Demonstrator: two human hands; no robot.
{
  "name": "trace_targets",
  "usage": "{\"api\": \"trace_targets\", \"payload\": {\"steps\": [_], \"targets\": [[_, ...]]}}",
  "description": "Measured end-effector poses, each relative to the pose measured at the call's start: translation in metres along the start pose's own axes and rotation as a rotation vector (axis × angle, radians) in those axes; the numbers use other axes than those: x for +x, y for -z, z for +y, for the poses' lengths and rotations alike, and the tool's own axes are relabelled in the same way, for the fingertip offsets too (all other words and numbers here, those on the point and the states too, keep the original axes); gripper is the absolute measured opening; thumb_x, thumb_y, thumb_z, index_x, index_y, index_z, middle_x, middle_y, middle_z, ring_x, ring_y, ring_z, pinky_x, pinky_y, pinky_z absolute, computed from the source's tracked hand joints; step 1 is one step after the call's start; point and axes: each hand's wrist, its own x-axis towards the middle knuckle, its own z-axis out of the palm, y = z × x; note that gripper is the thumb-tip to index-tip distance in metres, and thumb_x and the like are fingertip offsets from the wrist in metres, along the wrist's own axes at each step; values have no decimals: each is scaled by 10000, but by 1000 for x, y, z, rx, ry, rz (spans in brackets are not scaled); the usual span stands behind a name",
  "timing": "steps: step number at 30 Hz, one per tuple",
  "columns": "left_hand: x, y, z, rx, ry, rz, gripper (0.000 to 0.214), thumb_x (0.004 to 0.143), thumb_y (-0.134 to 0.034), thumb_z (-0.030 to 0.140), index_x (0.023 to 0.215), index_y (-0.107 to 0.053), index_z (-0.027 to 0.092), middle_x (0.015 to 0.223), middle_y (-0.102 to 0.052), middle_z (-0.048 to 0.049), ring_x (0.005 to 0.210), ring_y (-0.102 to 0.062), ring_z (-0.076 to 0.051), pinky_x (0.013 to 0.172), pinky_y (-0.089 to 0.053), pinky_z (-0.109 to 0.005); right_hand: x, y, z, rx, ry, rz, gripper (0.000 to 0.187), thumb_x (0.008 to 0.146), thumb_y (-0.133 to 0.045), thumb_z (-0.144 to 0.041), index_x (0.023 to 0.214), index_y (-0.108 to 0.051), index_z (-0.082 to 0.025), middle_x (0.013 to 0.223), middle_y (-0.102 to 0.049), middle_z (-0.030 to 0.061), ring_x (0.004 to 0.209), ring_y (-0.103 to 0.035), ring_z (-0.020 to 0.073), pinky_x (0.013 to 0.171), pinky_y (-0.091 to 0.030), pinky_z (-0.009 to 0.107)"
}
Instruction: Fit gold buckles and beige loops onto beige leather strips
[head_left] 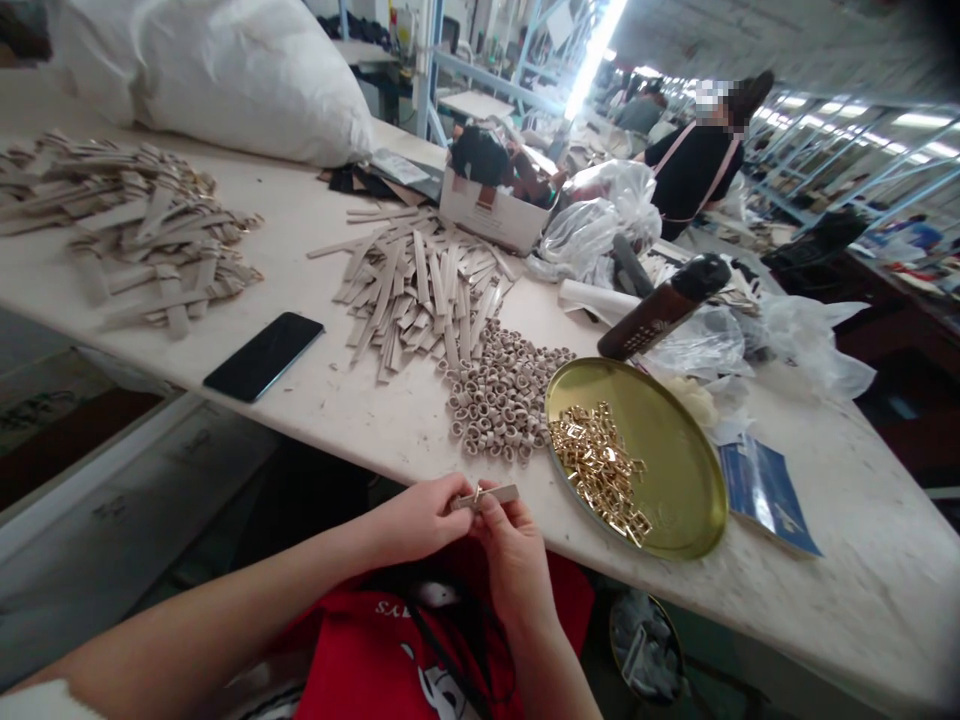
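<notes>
Your left hand (pixel 420 520) and right hand (pixel 516 552) both pinch one beige strip (pixel 501 494), gold buckle (pixel 477 497) on it, just off the near edge of the bench (pixel 360 410) | risk: held over your lap, a loose pinch could drop the gold buckle | tray (pixel 679 540) lies beside, rightward.

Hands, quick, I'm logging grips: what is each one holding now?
Left hand: shut, pinching the strip.
Right hand: shut, pinching the same strip.
</notes>
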Motion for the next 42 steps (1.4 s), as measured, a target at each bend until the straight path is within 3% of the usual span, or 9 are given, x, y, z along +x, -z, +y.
{"api": "trace_targets", "payload": {"steps": [5,13,19,22,26,31,33,39,42], "targets": [[3,-5,-2,-218,72,-55,230,786,-421,382,728,-460,162,587,-490,43,507,-411,-80,459,-314,-175,-3,2,6,-135,146,10,185,769,-593,-350,835,-580,-178,719,-605,-20,645,-555,114,645,-454,248],[3,-7,4,-328,179,-81,232,757,-449,401,710,-428,175,510,-441,79,372,-287,-40,341,-181,-153,-3,5,2,-64,65,-74,210,795,-536,-401,813,-526,-192,690,-577,-22,556,-520,105,549,-440,242],[-3,-8,5,-368,154,-102,172,738,-459,339,728,-447,168,549,-502,66,360,-339,-35,350,-228,-153,-10,7,-2,-385,258,-7,221,823,-496,-396,769,-511,-183,646,-541,-33,590,-502,109,586,-416,234],[-10,-11,8,-301,81,-28,151,742,-449,311,715,-461,163,615,-541,43,406,-423,-47,398,-309,-165,-16,5,-8,-558,351,-11,193,812,-514,-370,747,-499,-188,640,-551,-26,590,-508,125,582,-410,246],[-20,-16,13,-142,34,83,162,759,-430,304,680,-463,167,559,-490,52,428,-420,-67,401,-306,-173,-22,6,-12,-824,561,42,115,812,-520,-300,770,-514,-194,701,-548,-6,643,-504,143,619,-390,259],[-25,-14,14,-100,14,80,206,774,-446,348,684,-477,165,566,-503,45,456,-417,-76,411,-305,-175,-21,9,-12,-968,720,71,72,822,-501,-264,790,-512,-201,745,-537,10,680,-497,153,635,-376,267],[-24,-11,11,-122,3,60,231,779,-452,376,693,-480,163,570,-512,45,450,-410,-74,410,-301,-176,-20,9,-12,-963,724,54,72,819,-506,-262,779,-514,-202,727,-538,6,662,-494,149,623,-375,261],[-12,-6,-4,-307,43,22,286,716,-556,420,665,-428,169,524,-510,58,414,-409,-67,393,-275,-172,-21,7,-15,-812,562,-124,139,847,-459,-289,767,-521,-193,666,-528,-16,602,-477,122,558,-381,222],[-3,-6,-8,-332,55,55,294,697,-584,399,839,-471,167,565,-531,69,410,-428,-71,394,-297,-175,-11,12,-23,-825,528,-235,262,886,-363,-320,770,-555,-185,685,-550,0,644,-510,132,593,-401,231]]}}
